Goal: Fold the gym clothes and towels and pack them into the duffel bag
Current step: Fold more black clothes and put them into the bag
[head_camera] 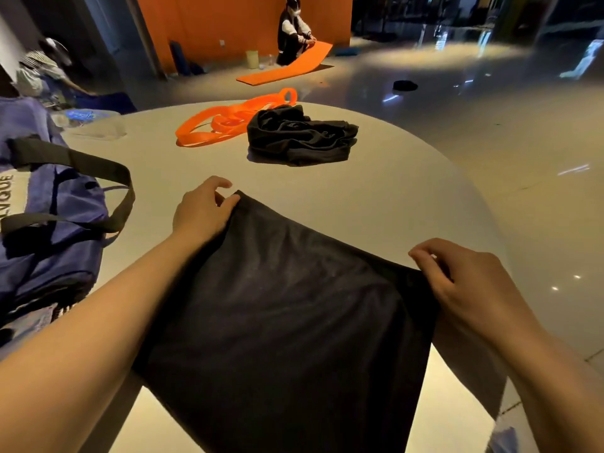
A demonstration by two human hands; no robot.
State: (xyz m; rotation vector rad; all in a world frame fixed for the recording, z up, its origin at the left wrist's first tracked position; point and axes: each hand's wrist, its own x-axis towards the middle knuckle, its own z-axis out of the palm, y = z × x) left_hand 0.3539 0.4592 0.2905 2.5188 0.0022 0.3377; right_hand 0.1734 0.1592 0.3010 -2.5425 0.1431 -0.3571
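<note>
A flat black garment at the table's near edge is pinched at its far corners by the left hand and right hand, forearms extended, with a blue duffel bag at the left edge and crumpled black clothing toward the far edge.

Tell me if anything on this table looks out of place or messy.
The black garment at the table's far side lies crumpled in a heap, unfolded. Beside it, the orange bands sprawl in loose loops, one reaching the table's far edge. Nothing looks spilled or damaged.
</note>
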